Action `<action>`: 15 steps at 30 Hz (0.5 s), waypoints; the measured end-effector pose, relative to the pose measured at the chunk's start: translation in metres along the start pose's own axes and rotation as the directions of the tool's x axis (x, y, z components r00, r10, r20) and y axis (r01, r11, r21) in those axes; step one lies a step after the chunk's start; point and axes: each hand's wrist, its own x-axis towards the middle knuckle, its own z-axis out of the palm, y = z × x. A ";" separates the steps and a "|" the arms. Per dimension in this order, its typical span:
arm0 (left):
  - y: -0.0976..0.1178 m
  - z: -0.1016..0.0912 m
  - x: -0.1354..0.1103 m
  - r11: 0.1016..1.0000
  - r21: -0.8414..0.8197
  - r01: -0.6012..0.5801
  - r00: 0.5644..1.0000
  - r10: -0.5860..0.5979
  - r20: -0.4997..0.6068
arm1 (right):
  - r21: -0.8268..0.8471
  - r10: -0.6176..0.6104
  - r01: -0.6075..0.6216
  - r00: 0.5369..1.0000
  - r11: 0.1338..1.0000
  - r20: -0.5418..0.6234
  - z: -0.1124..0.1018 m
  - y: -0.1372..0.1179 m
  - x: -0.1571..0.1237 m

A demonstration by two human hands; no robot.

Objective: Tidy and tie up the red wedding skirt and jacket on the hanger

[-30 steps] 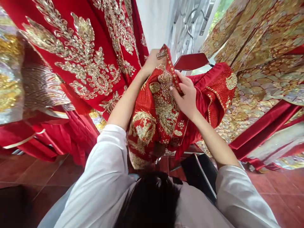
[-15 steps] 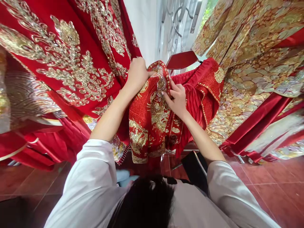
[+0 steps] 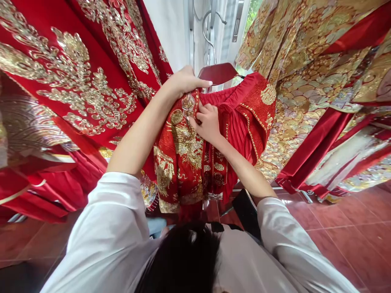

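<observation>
A red jacket [image 3: 187,156] with gold embroidery and a beaded edge hangs from a dark red hanger [image 3: 218,73] with a metal hook. My left hand [image 3: 185,81] is closed on its shoulder near the collar, the thumb stretched across the hanger's left part; its other fingers are mostly hidden. Lower and to the right, my right hand [image 3: 207,122] grips the jacket's front edge, thumb on the embroidery and fingers curled. Pleated red cloth [image 3: 240,134] shows inside the jacket's opening, beside my right wrist.
A red gown [image 3: 100,81] with gold sequins hangs close on the left. Gold scale-patterned garments [image 3: 299,93] hang on the right. Behind the hanger stands a white door or window frame [image 3: 238,24]. Below is a red tiled floor [image 3: 345,219] with a dark object [image 3: 244,211].
My left hand has shifted from the jacket's edge to its shoulder by the hanger, thumb now stretched right. The jacket's left front has swung back closer to the hanger. The whole view has shifted slightly.
</observation>
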 end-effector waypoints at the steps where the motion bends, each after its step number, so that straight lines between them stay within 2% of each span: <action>1: -0.001 0.001 -0.001 1.000 -0.030 0.000 0.998 0.001 0.060 | 0.023 -0.023 0.023 1.000 0.999 0.001 -0.009 0.003 0.003; 2: -0.002 0.001 -0.002 0.998 -0.068 -0.011 0.994 0.018 0.106 | 0.046 -0.032 0.034 0.999 0.998 -0.028 -0.020 0.010 0.007; 4: -0.005 0.001 -0.005 0.986 -0.165 -0.035 0.986 0.061 0.157 | 0.065 0.029 -0.018 0.985 0.998 -0.172 -0.048 0.033 0.019; 6: -0.006 0.000 -0.007 0.969 -0.243 -0.035 0.977 0.084 0.194 | 0.057 0.184 -0.175 0.929 0.983 -0.321 -0.078 0.060 0.034; 7: -0.004 0.000 -0.007 0.964 -0.266 -0.015 0.974 0.073 0.212 | 0.043 0.262 -0.262 0.909 0.964 -0.324 -0.090 0.073 0.042; 9: 0.004 -0.002 -0.004 0.961 -0.274 0.037 0.979 0.020 0.201 | -0.007 0.344 -0.356 0.907 0.934 -0.243 -0.108 0.090 0.056; 13: 0.022 -0.005 0.009 0.969 -0.246 0.019 0.998 -0.004 0.062 | -0.012 0.303 -0.304 0.952 0.953 -0.041 -0.120 0.091 0.067; 15: 0.024 -0.006 0.014 0.974 -0.225 -0.036 0.997 0.049 0.056 | 0.085 0.302 -0.319 0.938 0.944 0.167 -0.123 0.086 0.071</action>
